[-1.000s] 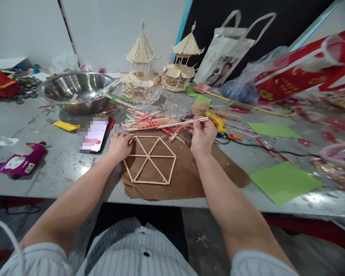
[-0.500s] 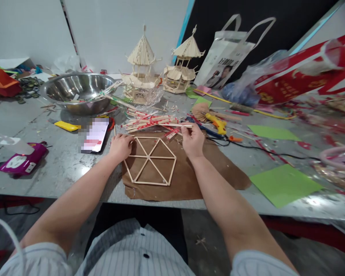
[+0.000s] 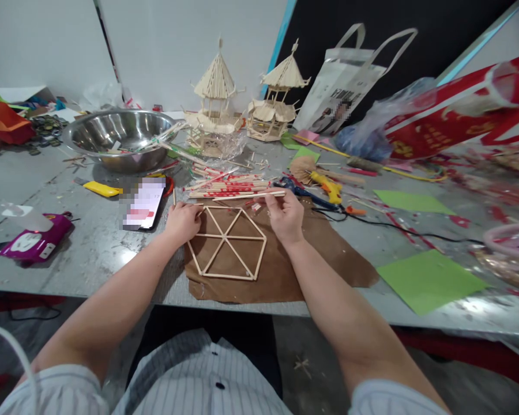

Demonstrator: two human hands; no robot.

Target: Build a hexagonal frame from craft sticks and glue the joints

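Observation:
A hexagonal frame of pale wooden sticks, with spokes meeting at its middle, lies flat on a brown sheet. My left hand is closed at the frame's upper left side and covers that corner; what its fingers pinch is hidden. A thin stick shows just beyond its knuckles. My right hand pinches one end of a chopstick, which points left above the frame's far edge. Right behind it lies a heap of chopsticks in red-printed wrappers.
Two stick-built pavilions stand behind a steel basin. A phone, a yellow cutter and a purple device are on the left. A yellow-and-blue glue gun, its cord, and green paper lie right.
My right hand has moved slightly left and down, and the chopstick in it now sits lower, in front of the heap. My left hand stays at the frame's corner.

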